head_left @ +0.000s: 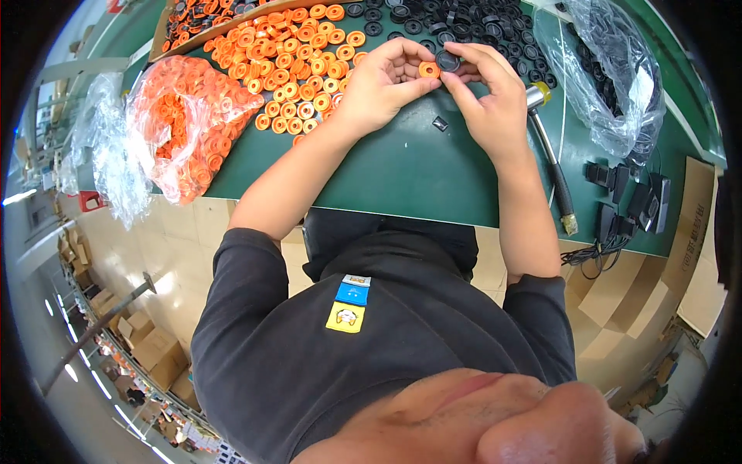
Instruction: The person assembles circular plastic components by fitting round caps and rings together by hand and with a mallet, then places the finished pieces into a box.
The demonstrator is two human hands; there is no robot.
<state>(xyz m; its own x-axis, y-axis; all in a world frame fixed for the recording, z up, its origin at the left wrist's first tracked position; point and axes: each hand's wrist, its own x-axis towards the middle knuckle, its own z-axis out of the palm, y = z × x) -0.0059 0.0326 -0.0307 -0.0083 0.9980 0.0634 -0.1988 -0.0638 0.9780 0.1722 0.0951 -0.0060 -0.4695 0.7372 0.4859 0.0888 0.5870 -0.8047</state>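
Note:
Over the green table my left hand (385, 83) pinches a small orange ring-shaped part (429, 70) between thumb and fingers. Close beside it, my right hand (487, 89) grips a round black part (447, 60) by its edge. The two parts are almost together; whether they touch I cannot tell. To the left of my left hand spreads a heap of orange round parts (290, 66). Beyond my right hand lie many black round parts (479, 19). A small dark piece (440, 123) rests on the table below my hands.
A hammer (552, 158) lies right of my right forearm. Clear plastic bags hold orange parts (185, 127) at left and black parts (607, 77) at right. Black power adapters (638, 197) with cables sit at the right edge. A cardboard tray (166, 31) stands far left.

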